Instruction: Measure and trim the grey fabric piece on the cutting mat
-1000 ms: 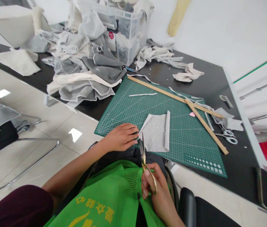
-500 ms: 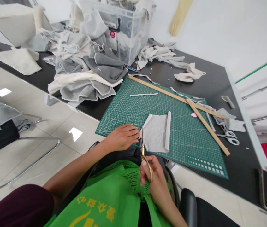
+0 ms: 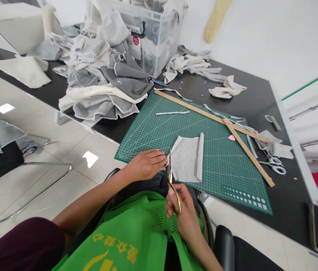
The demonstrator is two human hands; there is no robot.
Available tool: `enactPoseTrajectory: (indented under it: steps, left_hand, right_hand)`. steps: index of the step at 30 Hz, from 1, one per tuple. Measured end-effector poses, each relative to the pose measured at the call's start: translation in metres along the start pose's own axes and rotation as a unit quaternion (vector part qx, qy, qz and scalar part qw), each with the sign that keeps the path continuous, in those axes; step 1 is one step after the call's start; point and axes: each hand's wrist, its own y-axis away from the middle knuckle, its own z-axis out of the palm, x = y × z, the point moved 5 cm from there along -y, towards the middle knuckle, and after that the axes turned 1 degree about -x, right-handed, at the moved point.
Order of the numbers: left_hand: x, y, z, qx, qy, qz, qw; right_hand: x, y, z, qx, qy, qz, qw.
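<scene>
A small grey fabric piece (image 3: 187, 158) lies at the near edge of a green cutting mat (image 3: 159, 128). My left hand (image 3: 147, 164) pinches the left edge of the fabric, fingers curled. My right hand (image 3: 182, 214) grips gold-handled scissors (image 3: 171, 180), whose blades point away from me into the fabric's near left edge, right beside my left fingertips.
Two wooden rulers (image 3: 215, 118) cross on the mat's far right. White-handled scissors (image 3: 274, 165) and fabric scraps lie on the black table (image 3: 260, 98). A heap of grey and cream cloth (image 3: 105, 86) and a clear bin (image 3: 150, 34) stand at the back left. A chair frame (image 3: 35, 165) stands on the floor.
My right hand has pushed the scissors forward along the fabric's left edge, and the handles have closed together. My left hand stays on the fabric.
</scene>
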Motion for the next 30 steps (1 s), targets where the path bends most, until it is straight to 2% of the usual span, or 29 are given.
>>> enactPoseTrajectory:
  steps: [8, 16, 30]
  left_hand:
    - [-0.0008, -0.0002, -0.0013, -0.002, 0.005, -0.013, 1.000]
    - [0.0012, 0.0016, -0.0013, 0.016, -0.009, 0.016, 1.000]
    - [0.0015, 0.0037, 0.0009, 0.023, -0.019, 0.016, 0.999]
  right_hand:
    - [-0.0030, -0.0009, 0.0039, 0.005, 0.009, 0.006, 1.000]
    - [-0.0083, 0.0003, 0.0079, 0.016, 0.007, 0.010, 1.000]
    - [-0.0056, 0.0004, 0.0051, -0.001, 0.019, -0.001, 1.000]
